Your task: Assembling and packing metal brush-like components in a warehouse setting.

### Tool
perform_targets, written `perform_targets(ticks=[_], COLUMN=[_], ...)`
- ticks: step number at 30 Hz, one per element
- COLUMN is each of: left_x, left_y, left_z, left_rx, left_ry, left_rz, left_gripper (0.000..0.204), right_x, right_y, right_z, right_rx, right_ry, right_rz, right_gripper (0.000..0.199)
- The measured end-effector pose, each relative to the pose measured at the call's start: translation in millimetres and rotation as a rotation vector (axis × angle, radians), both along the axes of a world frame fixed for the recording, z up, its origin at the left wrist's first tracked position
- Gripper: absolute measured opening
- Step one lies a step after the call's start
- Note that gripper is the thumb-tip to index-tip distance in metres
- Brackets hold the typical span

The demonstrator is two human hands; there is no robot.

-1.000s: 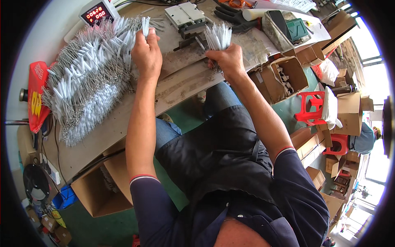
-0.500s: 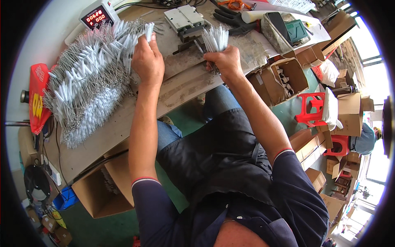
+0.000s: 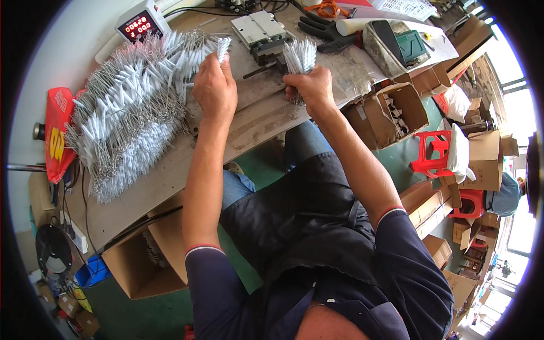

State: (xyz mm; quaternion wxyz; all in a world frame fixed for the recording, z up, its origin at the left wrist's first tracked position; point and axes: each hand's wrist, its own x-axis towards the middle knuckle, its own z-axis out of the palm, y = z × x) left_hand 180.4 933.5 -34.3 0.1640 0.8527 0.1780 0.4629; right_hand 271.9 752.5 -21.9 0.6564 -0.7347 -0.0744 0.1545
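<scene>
Head view: left grip [image 3: 216, 92] holds a few white brushes [image 3: 223, 50], right grip [image 3: 313, 88] a thicker bundle [image 3: 300, 55], best squeezed only lightly.

A workshop, clearly: the worktable [image 3: 150, 184] is loaded with a great heap of white wire brushes [image 3: 127, 107], and a boxy red-digit display [image 3: 137, 26] is stood right behind them. Farther along, a metal fixture [image 3: 258, 28] is set out, a dark work glove [image 3: 324, 29] laid near it. Over to the right, cardboard boxes [image 3: 486, 161] are crowded together, red plastic stools [image 3: 422, 165] are scattered among them, and a black apron [image 3: 283, 209] is worn at the table.
</scene>
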Motion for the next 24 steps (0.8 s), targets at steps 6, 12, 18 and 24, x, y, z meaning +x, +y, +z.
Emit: perform_targets(ticks=[6, 12, 18, 24], left_x=[-2, 8, 1, 7], left_y=[-9, -19, 1, -19], left_z=[2, 5, 8, -2], left_rx=[-0.050, 0.027, -0.121, -0.165], left_ry=[0.189, 0.323, 0.344, 0.204], left_rz=[-0.126, -0.225, -0.288, -0.416], left_gripper=[0.024, 0.021, 0.016, 0.013], right_x=[-2, 9, 18, 15], right_y=[-3, -13, -2, -29], right_z=[-2, -4, -18, -19], right_rx=[0.094, 0.234, 0.184, 0.305], right_ry=[0.025, 0.084, 0.108, 0.108], right_rz=[-0.030, -0.047, 0.001, -0.068], right_gripper=[0.015, 0.016, 0.022, 0.016])
